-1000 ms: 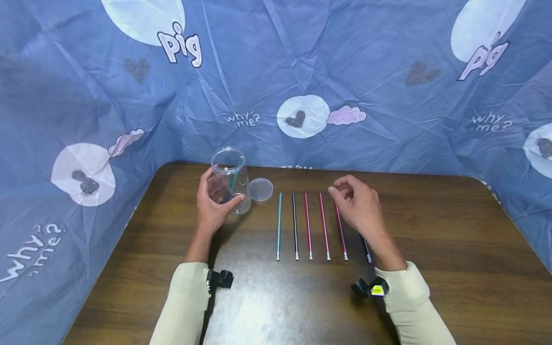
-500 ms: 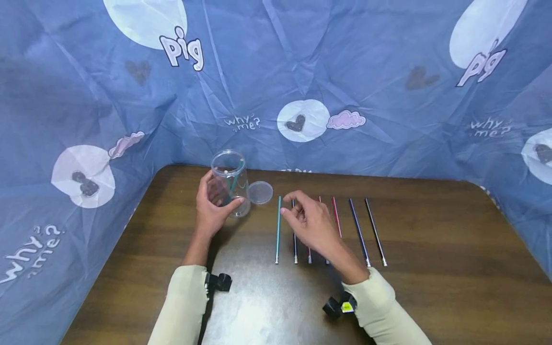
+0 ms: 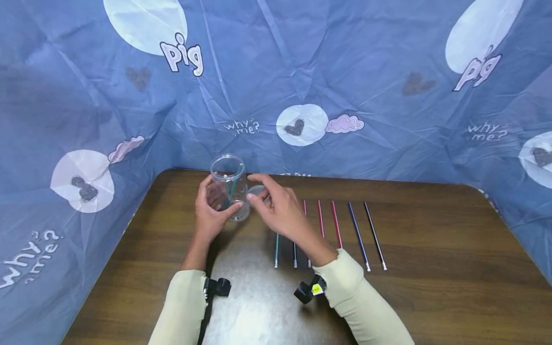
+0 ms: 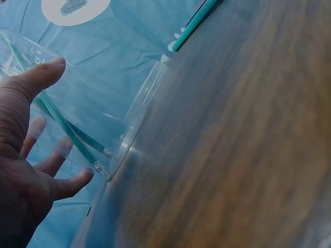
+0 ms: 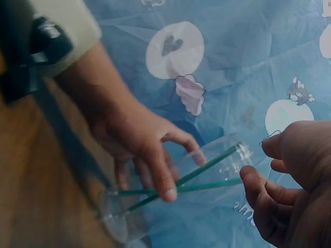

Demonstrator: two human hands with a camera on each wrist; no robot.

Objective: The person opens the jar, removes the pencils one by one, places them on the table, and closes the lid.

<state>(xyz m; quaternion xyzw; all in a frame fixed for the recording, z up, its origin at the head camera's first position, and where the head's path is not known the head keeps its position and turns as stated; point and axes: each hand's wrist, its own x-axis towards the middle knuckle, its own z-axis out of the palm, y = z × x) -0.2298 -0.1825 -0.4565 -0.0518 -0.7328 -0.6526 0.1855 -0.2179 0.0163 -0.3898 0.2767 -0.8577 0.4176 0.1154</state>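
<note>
My left hand grips the side of a clear plastic jar, which stands uncapped on the table. Two green pencils lean crossed inside it, their ferrule ends at the bottom. Just right of the jar hovers my right hand, thumb and forefinger apart with nothing between them. It partly covers a round clear lid lying on the table. Under and beyond that forearm runs a row of pencils: a teal pencil, a dark one, several red pencils, a blue pencil and a black pencil.
The brown wooden table extends to both sides of the row. Behind it hangs a blue printed cloth, close to the table's back edge. Each wrist carries a black camera mount.
My right hand has swept left, from above the right-hand pencils across the row to beside the jar. The pencils at the right are now uncovered. My left hand keeps its grip on the jar.
</note>
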